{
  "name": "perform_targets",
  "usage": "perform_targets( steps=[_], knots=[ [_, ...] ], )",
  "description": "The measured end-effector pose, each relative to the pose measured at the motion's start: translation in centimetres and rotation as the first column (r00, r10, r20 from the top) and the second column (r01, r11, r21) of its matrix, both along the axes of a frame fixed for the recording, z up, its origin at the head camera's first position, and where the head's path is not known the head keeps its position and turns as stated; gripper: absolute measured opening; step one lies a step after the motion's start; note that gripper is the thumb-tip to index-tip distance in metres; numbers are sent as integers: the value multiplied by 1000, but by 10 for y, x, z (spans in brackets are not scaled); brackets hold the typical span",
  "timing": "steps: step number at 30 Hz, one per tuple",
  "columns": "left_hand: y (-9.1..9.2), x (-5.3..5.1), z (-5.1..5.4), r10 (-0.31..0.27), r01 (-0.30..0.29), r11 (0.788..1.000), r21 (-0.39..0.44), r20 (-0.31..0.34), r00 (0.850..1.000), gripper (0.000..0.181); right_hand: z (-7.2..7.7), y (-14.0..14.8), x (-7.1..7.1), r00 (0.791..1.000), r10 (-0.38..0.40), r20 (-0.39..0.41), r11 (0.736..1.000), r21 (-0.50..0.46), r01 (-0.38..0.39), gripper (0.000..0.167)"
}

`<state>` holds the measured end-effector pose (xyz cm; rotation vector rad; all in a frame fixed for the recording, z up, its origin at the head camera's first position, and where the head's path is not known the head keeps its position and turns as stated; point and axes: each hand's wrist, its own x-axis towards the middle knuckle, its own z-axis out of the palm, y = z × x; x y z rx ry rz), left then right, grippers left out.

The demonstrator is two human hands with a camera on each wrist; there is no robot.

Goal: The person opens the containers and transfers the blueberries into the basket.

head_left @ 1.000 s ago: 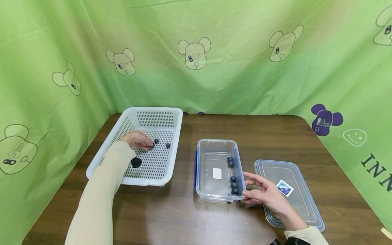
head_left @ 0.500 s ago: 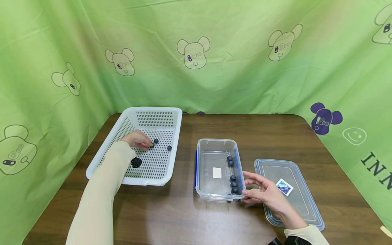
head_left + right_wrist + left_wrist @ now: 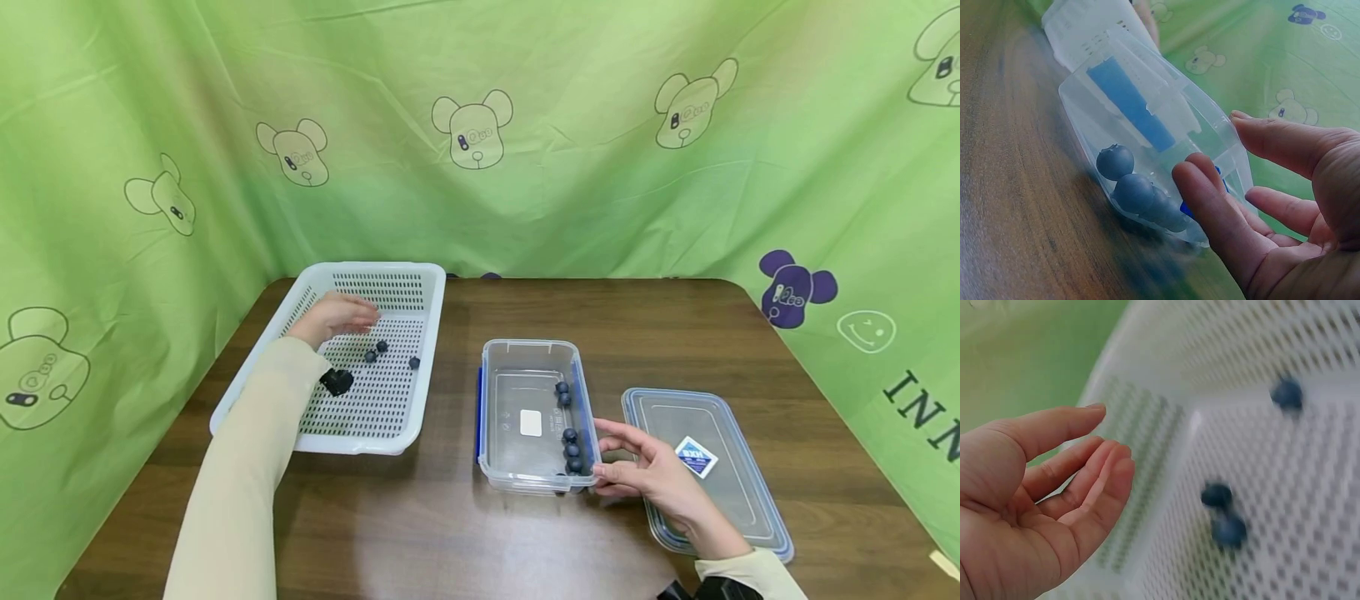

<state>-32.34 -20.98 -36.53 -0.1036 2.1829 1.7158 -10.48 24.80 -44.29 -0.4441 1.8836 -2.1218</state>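
In the head view my left hand [image 3: 335, 317] hovers inside the white perforated basket [image 3: 427, 358], fingers loosely bent and nothing in them. Nearby on the basket floor lie two blueberries close together [image 3: 377, 351] and another blueberry [image 3: 415, 363] by the right wall. The left wrist view shows this hand [image 3: 1054, 494] beside the three berries. My right hand [image 3: 660, 479] grips the right side of the clear container [image 3: 510, 383] near its front corner. Several blueberries [image 3: 572, 451] lie along that container's right side; in the right wrist view fingers [image 3: 1210, 212] partly cover its wall.
A clear lid [image 3: 738, 467] with a blue-and-white sticker lies on the brown table [image 3: 525, 550], right of the container and partly behind my right hand. A blue flap [image 3: 479, 417] extends along the container's left side. Green patterned cloth [image 3: 570, 200] stands behind the table.
My left hand has moved back and up from the berry it was touching, leaving that berry on the basket floor. The lone berry has shifted slightly. My right hand stays at the container.
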Motion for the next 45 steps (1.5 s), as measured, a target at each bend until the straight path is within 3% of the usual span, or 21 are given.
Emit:
perform_targets(
  steps=[3,9,15,18,22,28,35,41,45],
  knots=[
    [14,0,13,-24,25,997,70,-10,1000,45,-1,0,0,1000,6,1,1000,-15,-6,54],
    [47,2,35,-109,102,980,171,32,993,43,-1,1,0,1000,1,3,1000,-18,-1,54],
    [80,6,40,-181,166,962,218,48,982,41,-1,0,0,1000,0,7,1000,-19,0,54],
    [99,10,39,-237,220,951,217,56,970,40,-2,0,0,1000,6,2,1000,-23,-6,54],
    [127,19,36,-327,303,928,218,79,942,39,-2,0,-1,1000,7,0,1000,-22,-7,55],
    [164,34,27,-406,368,898,239,133,904,38,-2,0,0,1000,5,1,1000,-22,-5,55],
    [201,51,10,-523,486,851,199,220,824,40,-1,1,0,1000,3,1,1000,-15,-3,55],
    [222,60,-7,-561,551,825,125,293,774,38,-1,1,-1,1000,7,-1,1000,-15,-7,55],
    [233,65,-15,-595,600,794,98,327,734,35,-2,1,-1,1000,14,1,1000,-21,-14,54]
  ],
)
